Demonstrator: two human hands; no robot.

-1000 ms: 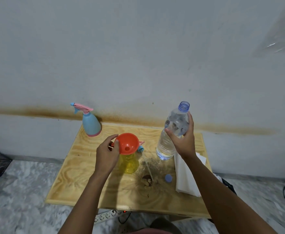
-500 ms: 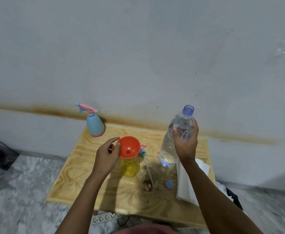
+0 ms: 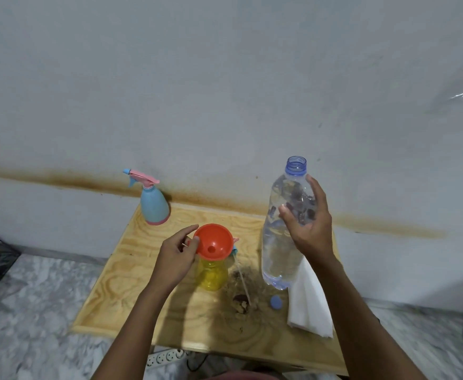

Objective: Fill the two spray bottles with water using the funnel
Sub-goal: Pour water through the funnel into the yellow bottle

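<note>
Wooden table [image 3: 131, 286] against wall. Right hand [image 3: 308, 226] wrapped round an uncapped water bottle [image 3: 285, 229], upright, just above table. Left hand [image 3: 176, 256] pinches rim of orange funnel [image 3: 213, 241] w/ thumb & fingers; funnel sits in yellow spray bottle [image 3: 211, 275]. Blue spray bottle [image 3: 153, 205] at back left, apart. Blue cap [image 3: 276, 302] near front.

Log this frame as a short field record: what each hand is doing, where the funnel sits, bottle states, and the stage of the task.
left hand: steadying the funnel's rim
right hand: gripping the water bottle, upright, uncapped, partly full
funnel: orange, seated in the yellow spray bottle
blue spray bottle: sprayer head on, at the table's far left corner
bottle cap: on the table
stage: pouring not yet begun
</note>
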